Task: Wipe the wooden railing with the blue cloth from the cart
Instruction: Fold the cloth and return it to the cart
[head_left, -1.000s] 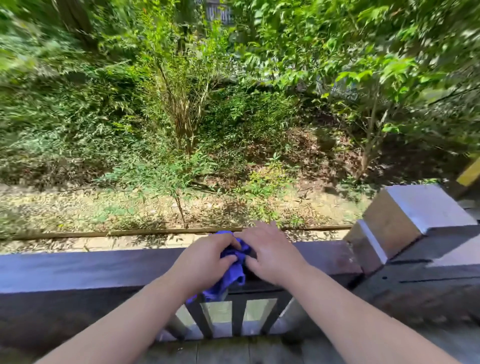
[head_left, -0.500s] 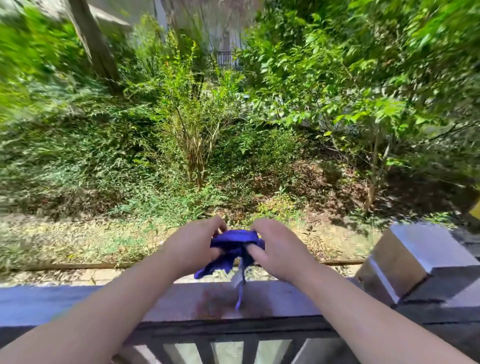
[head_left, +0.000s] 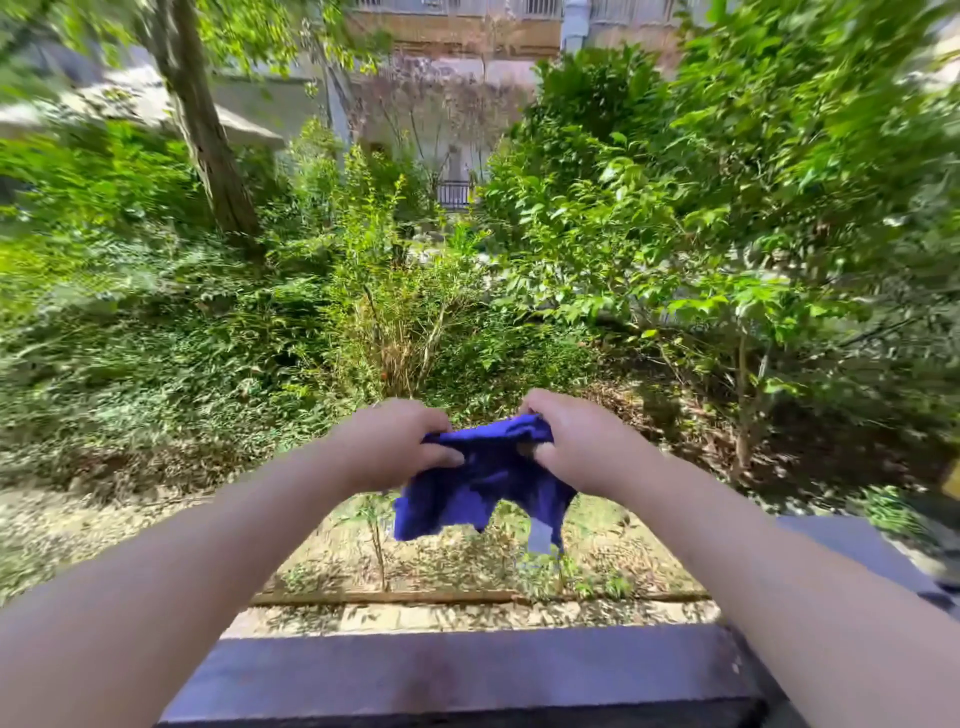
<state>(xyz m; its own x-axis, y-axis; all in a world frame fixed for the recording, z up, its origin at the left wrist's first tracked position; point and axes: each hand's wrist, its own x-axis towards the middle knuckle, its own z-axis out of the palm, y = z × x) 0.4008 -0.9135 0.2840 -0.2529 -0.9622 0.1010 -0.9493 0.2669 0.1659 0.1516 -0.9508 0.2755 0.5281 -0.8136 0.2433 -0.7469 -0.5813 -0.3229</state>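
While both arms reach out past the rail, the blue cloth (head_left: 483, 488) hangs in mid-air betw. the two hands, clear of the wooden railing (head_left: 467, 675) and over the garden strip beyond it.

- left hand (head_left: 400, 441): fingers (head_left: 448, 457) curled, thumb on near face, pinching cloth's upper left edge.
- right hand (head_left: 576, 441): same grip on upper right edge, thumb pressed into the fabric.
- Cloth: top edge stretched betw. the hands, rest drooping in a loose, uneven drape w/ two lower corners hanging; no contact w/ rail.
- Rail: dark top face runs across bottom of view, w/ a reddish-brown patch near its middle.

Changes vs. earlier:
- 1 s ago both hands sat on the rail top w/ cloth bunched tight betw. them, a tail hanging down the front face.
- 0.5 s ago hands had lifted just above the rail, cloth still a small wad w/ one thin strip dangling.
- Now hands are higher, farther out and a bit wider apart; cloth opened out into a broad sheet.
- View tilted up: balusters gone from frame, square post cap at R nearly out of view, more of bkgd building (head_left: 467, 47) and tree trunk (head_left: 208, 130) showing.

Edges of frame blurred.
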